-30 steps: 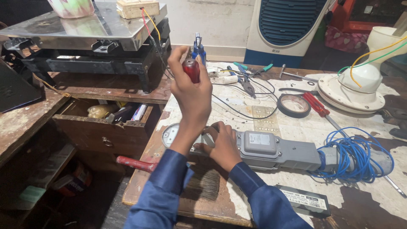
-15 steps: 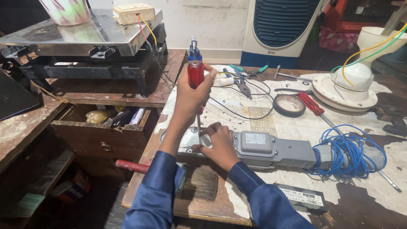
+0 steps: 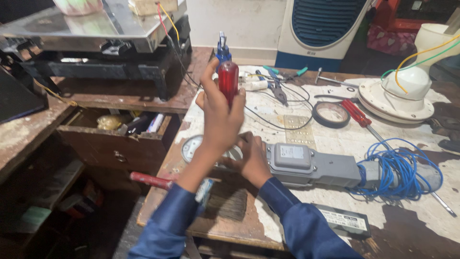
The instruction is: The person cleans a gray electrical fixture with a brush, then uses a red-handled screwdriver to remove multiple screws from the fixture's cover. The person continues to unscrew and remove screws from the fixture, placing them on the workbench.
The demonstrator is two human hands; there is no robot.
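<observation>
Big worn workbench [image 3: 335, 144], and lying across its middle is a grey metal housing [image 3: 306, 165] with a blue wire coil [image 3: 402, 172] at its far end. Right hand [image 3: 251, 160] rests flat on the housing's near end, fingers loosely curled on it. Left hand [image 3: 220, 117] is wrapped tight around a red-handled screwdriver [image 3: 228, 81], held upright above the housing.

Tape roll [image 3: 330, 114], pliers [image 3: 277, 87] and blue wire coil [image 3: 400, 170] lie about.
</observation>
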